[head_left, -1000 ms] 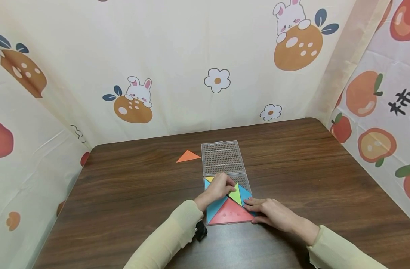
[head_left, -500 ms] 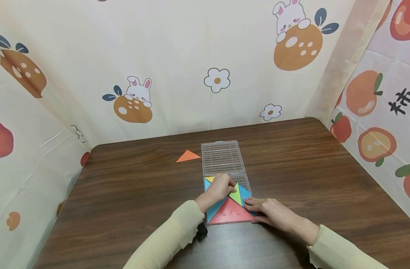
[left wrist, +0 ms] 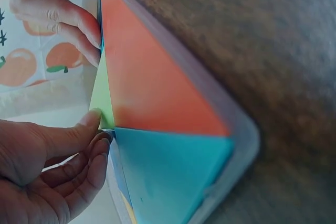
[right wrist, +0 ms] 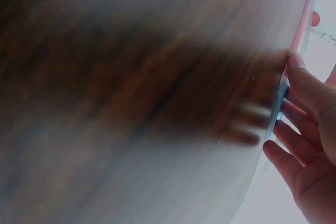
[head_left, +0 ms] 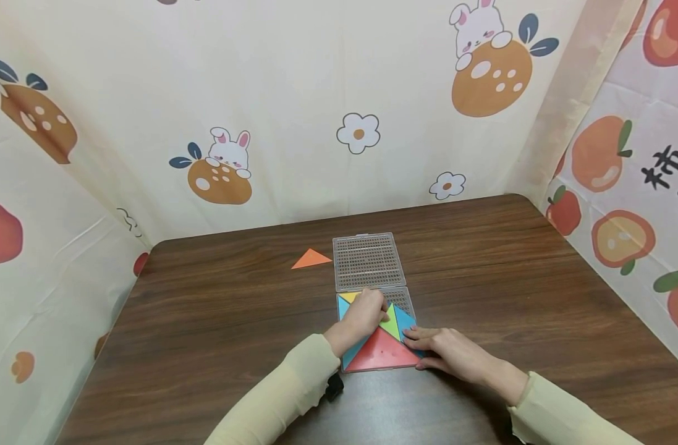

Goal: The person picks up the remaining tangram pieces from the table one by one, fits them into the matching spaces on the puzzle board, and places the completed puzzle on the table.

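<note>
In the head view a clear tangram case lies unfolded, its near half filled with flat coloured pieces. My left hand is over the middle of it; in the left wrist view the thumb and curled fingers pinch the corner of a light-green triangle. My right hand lies at the right edge, outstretched fingers resting on a blue four-sided piece, thumb at the front corner. A large red triangle fills the front, with a large blue triangle left of it. Part of a yellow piece shows behind my left hand.
The case's gridded lid lies flat behind the filled half. An orange triangle sits on the brown wooden table, left of the lid. Patterned curtains stand along the back and sides. A black object shows beside the left sleeve.
My left hand has shifted slightly and its fingers have turned a little downward at the green triangle. The right hand and the other pieces look unmoved.
</note>
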Action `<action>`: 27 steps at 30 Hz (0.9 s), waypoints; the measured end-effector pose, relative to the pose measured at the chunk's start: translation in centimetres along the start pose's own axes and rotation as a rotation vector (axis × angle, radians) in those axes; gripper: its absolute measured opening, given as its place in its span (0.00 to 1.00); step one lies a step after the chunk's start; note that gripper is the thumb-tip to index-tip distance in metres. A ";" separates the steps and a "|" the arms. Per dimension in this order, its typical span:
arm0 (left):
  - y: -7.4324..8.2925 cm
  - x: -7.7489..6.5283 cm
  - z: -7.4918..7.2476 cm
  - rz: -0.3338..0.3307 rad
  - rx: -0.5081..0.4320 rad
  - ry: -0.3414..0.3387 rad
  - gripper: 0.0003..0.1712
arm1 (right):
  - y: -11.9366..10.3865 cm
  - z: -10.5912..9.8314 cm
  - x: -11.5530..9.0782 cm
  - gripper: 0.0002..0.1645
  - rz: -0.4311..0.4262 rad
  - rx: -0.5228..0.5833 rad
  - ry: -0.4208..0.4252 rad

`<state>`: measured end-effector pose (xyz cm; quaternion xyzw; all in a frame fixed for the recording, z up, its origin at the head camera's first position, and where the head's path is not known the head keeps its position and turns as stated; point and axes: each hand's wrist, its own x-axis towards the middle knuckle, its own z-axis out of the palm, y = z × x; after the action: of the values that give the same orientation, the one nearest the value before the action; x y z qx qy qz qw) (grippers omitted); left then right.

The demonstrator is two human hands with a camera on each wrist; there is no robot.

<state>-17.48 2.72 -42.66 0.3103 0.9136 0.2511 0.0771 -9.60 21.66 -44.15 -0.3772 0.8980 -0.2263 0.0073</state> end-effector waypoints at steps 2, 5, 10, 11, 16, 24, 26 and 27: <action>0.1 0.0 0.0 0.003 0.005 0.003 0.03 | 0.0 0.0 0.0 0.24 -0.005 -0.003 0.005; 0.2 -0.1 0.1 0.002 0.016 -0.001 0.04 | 0.0 0.0 0.0 0.24 -0.007 -0.008 0.009; 0.3 -0.1 0.1 -0.011 0.029 -0.008 0.06 | -0.1 0.0 0.0 0.24 -0.009 -0.012 0.009; 0.3 -0.1 0.1 -0.012 0.033 -0.008 0.06 | 0.0 0.0 0.0 0.24 -0.011 -0.014 0.011; 0.2 -0.2 0.1 -0.007 0.033 -0.010 0.06 | 0.1 0.0 0.0 0.24 -0.015 -0.023 0.020; -0.2 -0.4 -0.1 0.019 0.051 0.018 0.05 | 0.0 0.0 0.1 0.24 -0.008 -0.016 0.005; -0.3 -0.6 -0.2 0.019 0.063 0.032 0.03 | 0.0 -0.1 0.1 0.24 -0.009 -0.021 0.006; -0.4 -0.7 -0.3 0.013 0.069 0.040 0.03 | 0.0 -0.1 0.1 0.24 -0.012 -0.025 0.007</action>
<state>-17.24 1.90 -42.66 0.3138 0.9210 0.2260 0.0463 -9.69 21.62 -44.05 -0.3818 0.8985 -0.2164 -0.0017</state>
